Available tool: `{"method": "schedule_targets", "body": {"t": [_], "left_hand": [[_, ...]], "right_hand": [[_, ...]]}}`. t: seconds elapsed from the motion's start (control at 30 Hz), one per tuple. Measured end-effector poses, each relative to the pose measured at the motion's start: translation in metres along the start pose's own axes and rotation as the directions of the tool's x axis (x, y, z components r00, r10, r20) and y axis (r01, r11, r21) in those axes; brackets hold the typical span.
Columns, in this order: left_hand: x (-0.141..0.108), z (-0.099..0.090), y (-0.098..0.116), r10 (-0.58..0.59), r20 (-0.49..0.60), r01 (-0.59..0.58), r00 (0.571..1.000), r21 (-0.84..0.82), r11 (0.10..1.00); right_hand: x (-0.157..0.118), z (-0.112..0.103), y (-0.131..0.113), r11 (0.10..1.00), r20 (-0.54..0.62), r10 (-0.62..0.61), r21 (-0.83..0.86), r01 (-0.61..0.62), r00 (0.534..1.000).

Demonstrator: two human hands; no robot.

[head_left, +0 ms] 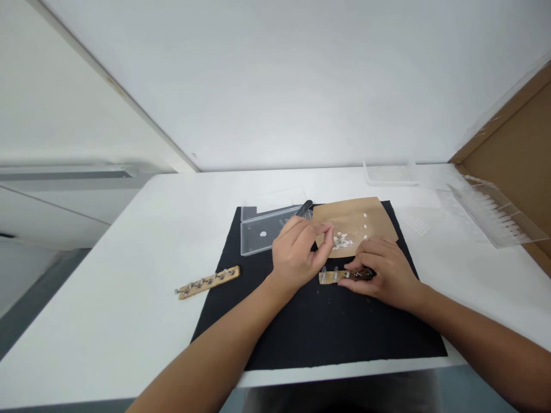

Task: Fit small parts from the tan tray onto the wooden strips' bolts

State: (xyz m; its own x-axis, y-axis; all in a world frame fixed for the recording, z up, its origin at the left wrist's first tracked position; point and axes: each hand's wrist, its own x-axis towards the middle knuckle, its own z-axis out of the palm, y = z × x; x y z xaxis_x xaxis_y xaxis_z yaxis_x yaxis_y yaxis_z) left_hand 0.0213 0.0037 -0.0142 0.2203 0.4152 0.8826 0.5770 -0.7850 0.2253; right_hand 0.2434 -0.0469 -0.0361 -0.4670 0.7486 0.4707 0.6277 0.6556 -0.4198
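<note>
My left hand (301,249) is raised over the black mat, thumb and forefinger pinched at the near left edge of a brown paper sheet (344,212); anything between the fingertips is too small to make out. Small white flakes (342,241) lie in a heap on that paper. To the right, my right hand (383,269) has its fingers closed round the right part of a short wooden strip (329,277). Clear pointed pieces stand on the strip's left part, and dark and metallic parts show between my fingers.
Another wooden strip with metal clips (209,282) lies across the mat's left edge. A clear plastic box (258,232) and a dark-handled tool (305,207) are behind my left hand. Clear trays (391,175) stand at the back right, beside a cardboard panel (516,155).
</note>
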Motion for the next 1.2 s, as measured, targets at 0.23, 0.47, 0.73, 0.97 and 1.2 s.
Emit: {"method": "schedule_targets", "body": {"t": [0.23,0.47,0.73,0.97,1.2], "left_hand": [[-0.001,0.000,0.000,-0.002,0.005,0.002,1.000,-0.003,1.000],[-0.001,0.001,-0.001,-0.007,0.011,0.007,1.000,-0.004,1.000],[-0.003,0.000,-0.004,-0.011,0.037,0.011,0.999,0.007,1.000],[-0.006,0.002,-0.008,-0.072,0.108,0.063,0.992,0.078,0.995],[-0.011,0.006,-0.016,-0.080,0.210,0.049,0.975,0.148,0.988]], "right_hand": [[0.001,-0.001,-0.001,1.000,0.025,-0.001,-0.009,0.001,1.000],[0.000,-0.001,-0.001,0.996,0.042,-0.029,-0.081,0.032,0.999],[0.005,-0.006,-0.003,0.998,-0.047,-0.037,-0.048,0.035,0.998],[0.007,-0.010,-0.007,0.998,-0.025,-0.058,-0.009,0.058,0.998],[0.006,-0.006,-0.001,1.000,0.037,-0.024,0.014,0.024,0.999]]}}
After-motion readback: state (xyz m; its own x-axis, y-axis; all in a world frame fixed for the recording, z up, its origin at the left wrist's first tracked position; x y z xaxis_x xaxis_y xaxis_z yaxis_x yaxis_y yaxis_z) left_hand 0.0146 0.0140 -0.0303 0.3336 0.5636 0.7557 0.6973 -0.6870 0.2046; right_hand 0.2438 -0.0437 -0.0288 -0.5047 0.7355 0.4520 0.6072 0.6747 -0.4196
